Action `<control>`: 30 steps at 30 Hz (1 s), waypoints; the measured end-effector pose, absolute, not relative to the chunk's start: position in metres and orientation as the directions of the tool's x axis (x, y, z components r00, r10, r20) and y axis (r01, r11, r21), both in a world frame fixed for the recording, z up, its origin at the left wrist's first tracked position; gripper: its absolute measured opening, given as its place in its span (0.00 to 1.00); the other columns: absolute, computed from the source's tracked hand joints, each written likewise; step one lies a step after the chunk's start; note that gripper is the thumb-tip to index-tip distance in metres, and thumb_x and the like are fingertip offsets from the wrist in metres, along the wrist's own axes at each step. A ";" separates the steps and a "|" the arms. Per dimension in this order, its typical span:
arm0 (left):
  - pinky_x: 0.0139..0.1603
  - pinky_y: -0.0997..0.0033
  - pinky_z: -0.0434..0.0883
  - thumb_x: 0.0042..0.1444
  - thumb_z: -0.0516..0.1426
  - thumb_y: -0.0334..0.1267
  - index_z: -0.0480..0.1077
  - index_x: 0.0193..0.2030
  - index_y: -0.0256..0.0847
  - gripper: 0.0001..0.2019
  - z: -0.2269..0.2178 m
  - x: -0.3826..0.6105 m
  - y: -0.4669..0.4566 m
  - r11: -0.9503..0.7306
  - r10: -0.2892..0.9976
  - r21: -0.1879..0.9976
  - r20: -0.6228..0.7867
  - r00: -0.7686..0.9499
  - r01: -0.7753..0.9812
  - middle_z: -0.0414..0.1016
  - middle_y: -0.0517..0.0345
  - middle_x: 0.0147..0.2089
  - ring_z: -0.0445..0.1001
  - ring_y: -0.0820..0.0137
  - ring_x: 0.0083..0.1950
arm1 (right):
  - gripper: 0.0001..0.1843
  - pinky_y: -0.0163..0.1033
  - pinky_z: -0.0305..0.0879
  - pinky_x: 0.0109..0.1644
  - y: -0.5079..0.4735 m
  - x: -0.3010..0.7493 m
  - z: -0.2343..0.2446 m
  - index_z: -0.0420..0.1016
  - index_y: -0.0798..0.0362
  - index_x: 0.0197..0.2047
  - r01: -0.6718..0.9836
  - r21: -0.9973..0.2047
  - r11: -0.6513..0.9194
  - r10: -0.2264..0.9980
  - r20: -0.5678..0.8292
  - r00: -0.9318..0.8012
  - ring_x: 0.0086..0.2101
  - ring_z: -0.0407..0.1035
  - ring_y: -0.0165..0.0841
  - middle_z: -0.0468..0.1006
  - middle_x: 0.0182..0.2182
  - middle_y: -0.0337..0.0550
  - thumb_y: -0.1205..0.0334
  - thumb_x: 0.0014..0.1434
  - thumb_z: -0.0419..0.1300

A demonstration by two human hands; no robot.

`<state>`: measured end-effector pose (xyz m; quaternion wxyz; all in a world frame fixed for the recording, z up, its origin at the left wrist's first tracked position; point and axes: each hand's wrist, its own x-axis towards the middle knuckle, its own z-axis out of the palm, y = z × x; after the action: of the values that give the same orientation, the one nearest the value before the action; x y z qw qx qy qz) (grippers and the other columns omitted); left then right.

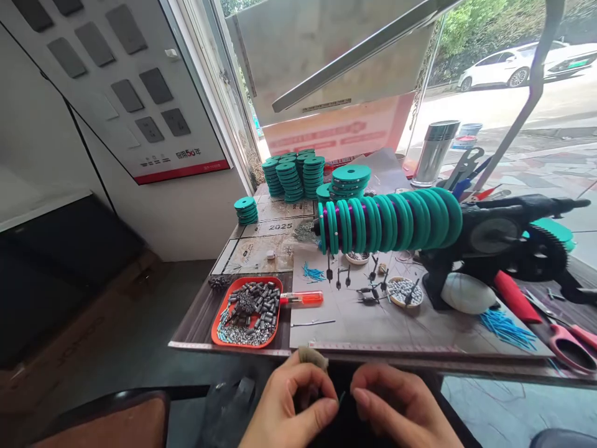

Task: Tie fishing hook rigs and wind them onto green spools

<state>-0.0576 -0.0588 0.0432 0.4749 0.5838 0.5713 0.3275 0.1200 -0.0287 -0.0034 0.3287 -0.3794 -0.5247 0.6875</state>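
Observation:
My left hand (291, 404) and my right hand (396, 404) are close together below the table's front edge, both with fingers pinched. Between the fingertips a tiny teal piece (342, 398) shows; what else they hold is too small to make out. The left index finger wears a grey fingertip cover (312, 356). Above, on the table, a row of green spools (389, 221) sits on the shaft of a black hand-cranked winder (504, 242).
An orange tray (222, 311) of small metal parts lies at the front left. Stacks of green spools (291, 174) stand at the back. Sinkers on lines (368, 283), a bowl of lead shot (405, 292), teal tubing bits (508, 326), red scissors (566, 342) and an orange-handled tool (302, 299) lie on the mat.

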 end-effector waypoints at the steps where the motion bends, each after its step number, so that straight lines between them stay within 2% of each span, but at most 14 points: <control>1: 0.33 0.75 0.60 0.50 0.58 0.54 0.70 0.27 0.37 0.19 0.032 -0.056 -0.066 0.143 0.975 0.944 -0.186 0.120 0.296 0.61 0.57 0.31 0.62 0.72 0.33 | 0.22 0.29 0.55 0.26 -0.030 0.119 -0.006 0.73 0.56 0.29 -0.102 -0.957 -0.273 0.841 -0.186 -0.508 0.23 0.58 0.26 0.67 0.22 0.39 0.42 0.51 0.61; 4: 0.34 0.74 0.59 0.46 0.59 0.57 0.70 0.27 0.36 0.22 0.004 -0.055 -0.079 0.226 0.963 0.952 -0.250 0.099 0.205 0.61 0.58 0.30 0.62 0.72 0.33 | 0.20 0.29 0.56 0.27 -0.036 0.114 -0.016 0.73 0.58 0.27 -0.202 -0.934 -0.295 0.830 -0.145 -0.539 0.22 0.58 0.24 0.67 0.21 0.39 0.46 0.51 0.63; 8: 0.38 0.72 0.59 0.45 0.60 0.58 0.71 0.29 0.36 0.23 -0.009 -0.057 -0.085 0.269 0.951 0.949 -0.289 0.113 0.162 0.63 0.57 0.31 0.63 0.70 0.36 | 0.19 0.30 0.56 0.28 -0.043 0.113 -0.021 0.74 0.58 0.27 -0.241 -0.925 -0.294 0.844 -0.132 -0.520 0.22 0.59 0.25 0.67 0.19 0.39 0.48 0.49 0.65; 11: 0.39 0.72 0.59 0.44 0.60 0.58 0.72 0.30 0.37 0.22 -0.007 -0.056 -0.086 0.296 0.943 0.945 -0.312 0.114 0.140 0.64 0.57 0.32 0.63 0.69 0.36 | 0.18 0.31 0.57 0.29 -0.046 0.115 -0.020 0.75 0.58 0.27 -0.184 -0.947 -0.264 0.859 -0.144 -0.492 0.23 0.59 0.26 0.67 0.19 0.39 0.48 0.49 0.65; 16: 0.41 0.72 0.60 0.46 0.60 0.56 0.72 0.30 0.38 0.20 -0.003 -0.053 -0.087 0.283 0.952 0.951 -0.294 0.083 0.123 0.65 0.57 0.33 0.64 0.69 0.38 | 0.17 0.31 0.58 0.31 -0.045 0.118 -0.023 0.75 0.57 0.29 -0.029 -0.998 -0.053 0.862 -0.031 -0.506 0.26 0.61 0.28 0.70 0.23 0.40 0.49 0.54 0.61; 21: 0.48 0.69 0.59 0.53 0.55 0.56 0.74 0.34 0.41 0.19 -0.008 -0.054 -0.090 0.286 0.956 0.952 -0.291 0.033 0.105 0.68 0.56 0.35 0.65 0.68 0.41 | 0.19 0.30 0.58 0.30 -0.043 0.116 -0.021 0.72 0.58 0.28 -0.074 -0.994 -0.075 0.867 -0.028 -0.498 0.25 0.60 0.27 0.69 0.22 0.39 0.49 0.58 0.57; 26: 0.45 0.70 0.60 0.55 0.51 0.58 0.74 0.31 0.39 0.23 -0.009 -0.053 -0.091 0.267 0.961 0.953 -0.275 0.035 0.140 0.66 0.56 0.32 0.65 0.68 0.38 | 0.20 0.31 0.58 0.30 -0.043 0.115 -0.021 0.72 0.58 0.27 -0.028 -0.999 -0.026 0.871 -0.009 -0.492 0.26 0.62 0.28 0.70 0.23 0.41 0.49 0.59 0.56; 30: 0.37 0.72 0.61 0.48 0.57 0.58 0.73 0.30 0.38 0.22 -0.008 -0.050 -0.092 0.238 0.971 0.942 -0.236 -0.036 0.239 0.65 0.56 0.31 0.63 0.70 0.34 | 0.17 0.31 0.61 0.33 -0.044 0.115 -0.023 0.73 0.57 0.29 0.058 -0.991 0.121 0.890 0.082 -0.449 0.28 0.66 0.30 0.72 0.25 0.42 0.52 0.60 0.55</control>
<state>-0.0497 -0.0921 -0.0082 0.4903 0.4916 0.6152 0.3734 0.1147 -0.0440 -0.0231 0.3761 -0.3659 -0.6472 0.5530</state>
